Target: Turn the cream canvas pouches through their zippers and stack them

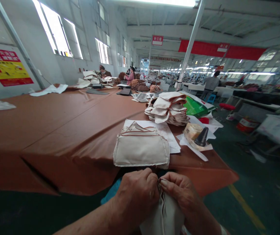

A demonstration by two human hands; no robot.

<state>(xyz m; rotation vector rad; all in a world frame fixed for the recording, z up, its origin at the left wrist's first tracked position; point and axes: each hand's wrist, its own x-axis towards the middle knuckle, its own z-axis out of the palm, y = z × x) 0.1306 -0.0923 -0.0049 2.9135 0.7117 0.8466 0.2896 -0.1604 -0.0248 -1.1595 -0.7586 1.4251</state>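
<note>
Both hands grip a cream fabric piece (171,215) with a dark seam or zipper line down its middle, held in front of the table edge. My left hand (140,189) is closed in a fist around its upper end. My right hand (179,189) pinches the same end between thumb and forefinger, close beside the left. What lies inside the fingers is hidden. Just beyond, a small stack of flat cream fabric pouches (141,150) with brown edging lies at the table's front edge, partly on white paper (170,137).
A brown-covered table (56,130) spreads ahead and left. Behind the pouches stands a taller pile of cream pieces (166,107), beside a green and white bag (196,104). A black cone (201,137) and a yellowish block (192,131) sit at the right. Several people work farther back.
</note>
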